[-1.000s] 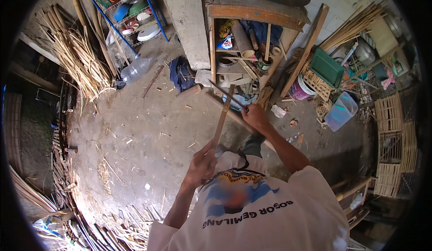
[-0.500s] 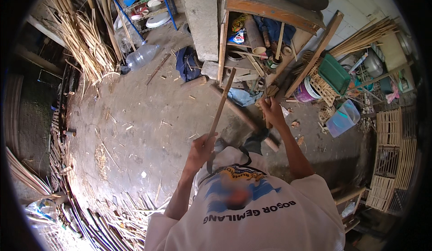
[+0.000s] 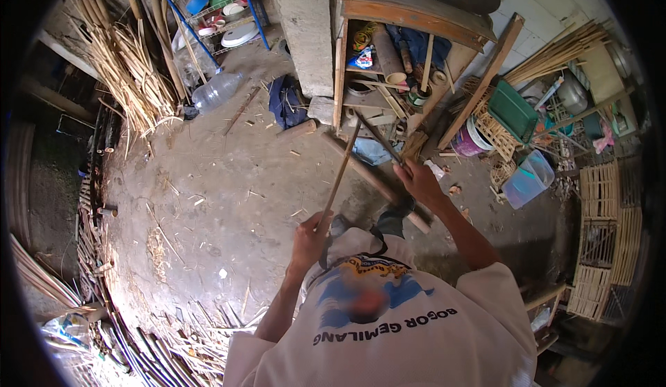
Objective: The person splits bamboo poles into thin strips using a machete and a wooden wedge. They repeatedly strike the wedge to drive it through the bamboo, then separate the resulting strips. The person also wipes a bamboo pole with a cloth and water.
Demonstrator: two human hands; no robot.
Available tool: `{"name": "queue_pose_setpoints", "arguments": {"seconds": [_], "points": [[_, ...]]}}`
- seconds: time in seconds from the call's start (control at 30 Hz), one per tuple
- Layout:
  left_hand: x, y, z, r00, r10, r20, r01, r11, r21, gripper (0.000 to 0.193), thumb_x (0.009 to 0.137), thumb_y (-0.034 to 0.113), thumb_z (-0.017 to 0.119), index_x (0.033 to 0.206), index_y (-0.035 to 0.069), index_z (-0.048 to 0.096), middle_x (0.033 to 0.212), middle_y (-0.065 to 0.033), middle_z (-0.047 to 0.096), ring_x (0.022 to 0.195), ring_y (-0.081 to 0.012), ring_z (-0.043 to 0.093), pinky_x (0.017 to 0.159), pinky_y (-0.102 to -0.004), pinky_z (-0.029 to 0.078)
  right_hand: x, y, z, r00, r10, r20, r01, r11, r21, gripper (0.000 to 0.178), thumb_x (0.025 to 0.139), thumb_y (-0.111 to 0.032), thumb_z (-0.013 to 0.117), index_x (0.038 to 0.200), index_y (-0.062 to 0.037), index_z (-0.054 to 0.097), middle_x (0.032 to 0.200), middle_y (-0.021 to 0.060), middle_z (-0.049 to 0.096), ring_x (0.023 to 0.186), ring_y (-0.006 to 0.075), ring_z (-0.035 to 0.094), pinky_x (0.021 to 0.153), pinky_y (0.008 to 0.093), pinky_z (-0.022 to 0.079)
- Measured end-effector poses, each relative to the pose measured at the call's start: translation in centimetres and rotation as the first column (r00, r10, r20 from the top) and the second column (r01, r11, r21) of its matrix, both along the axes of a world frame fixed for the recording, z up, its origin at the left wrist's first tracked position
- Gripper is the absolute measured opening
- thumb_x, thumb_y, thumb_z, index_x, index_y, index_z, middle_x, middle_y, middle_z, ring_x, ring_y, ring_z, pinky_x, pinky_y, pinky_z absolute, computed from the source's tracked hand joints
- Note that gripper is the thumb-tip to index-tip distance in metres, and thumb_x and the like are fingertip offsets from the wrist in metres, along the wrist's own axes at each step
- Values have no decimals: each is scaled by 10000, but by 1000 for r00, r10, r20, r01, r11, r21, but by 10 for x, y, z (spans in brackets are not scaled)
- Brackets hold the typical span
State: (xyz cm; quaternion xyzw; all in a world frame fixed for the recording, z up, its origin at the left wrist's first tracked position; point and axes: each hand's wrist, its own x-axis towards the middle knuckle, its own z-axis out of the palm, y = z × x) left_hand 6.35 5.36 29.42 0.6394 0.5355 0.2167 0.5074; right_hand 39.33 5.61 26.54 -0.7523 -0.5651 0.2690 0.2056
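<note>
My left hand is closed around the lower end of a flat brown bamboo strip, which slants up and away to the right. In my right hand is a knife with a long dark blade; my fingers hide its handle. The blade points away and to the left, its tip close to the top of the strip. Whether the two touch I cannot tell. A round brown pole lies on the floor beyond my feet, below both hands.
A wooden cabinet with tools and cans stands ahead, beside a concrete pillar. At far left leans a bundle of split bamboo, near a plastic bottle. A green basket and clear bin sit right. Shavings litter the floor.
The knife has come into view as my right hand turned; its blade now reaches left toward the strip's top. The right hand has moved slightly down; the left has barely moved.
</note>
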Motion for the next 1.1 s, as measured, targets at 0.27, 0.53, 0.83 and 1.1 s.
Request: {"name": "queue_pose_setpoints", "arguments": {"seconds": [0.27, 0.53, 0.83, 1.1], "points": [[5, 7, -8, 1000, 12, -4, -12, 998, 59, 270, 968, 218, 593, 1147, 38, 686, 773, -171, 667, 665, -175, 620, 631, -339, 486, -41, -31, -18, 906, 417, 75, -423, 902, 90, 416, 951, -505, 558, 1013, -95, 581, 776, 156, 654, 738, 374, 662, 649, 490, 508], [-8, 7, -12, 996, -70, -62, 72, 997, 26, 243, 988, 205, 585, 1123, 39, 701, 631, -40, 535, 544, -83, 449, 513, -310, 399, -22, -17, -28, 974, 204, 97, -213, 974, 82, 373, 965, -421, 587, 950, -48, 574, 727, 184, 614, 699, 398, 638, 593, 473, 490], [-2, -7, -2, 999, -44, -19, 44, 999, -9, 260, 972, 216, 588, 1136, 45, 696, 700, -133, 634, 627, -156, 602, 589, -332, 476, -12, -26, -33, 985, 160, 65, -161, 987, 16, 364, 969, -439, 576, 965, -75, 571, 712, 178, 622, 687, 387, 649, 590, 485, 497], [-1, -4, -4, 997, -75, 18, 75, 997, 32, 255, 993, 192, 573, 1151, 29, 688, 652, -18, 557, 591, -83, 483, 525, -296, 391, -12, -18, -36, 995, 29, 92, -38, 994, 104, 394, 966, -472, 569, 959, -78, 581, 719, 153, 633, 676, 374, 649, 581, 477, 499]]}}
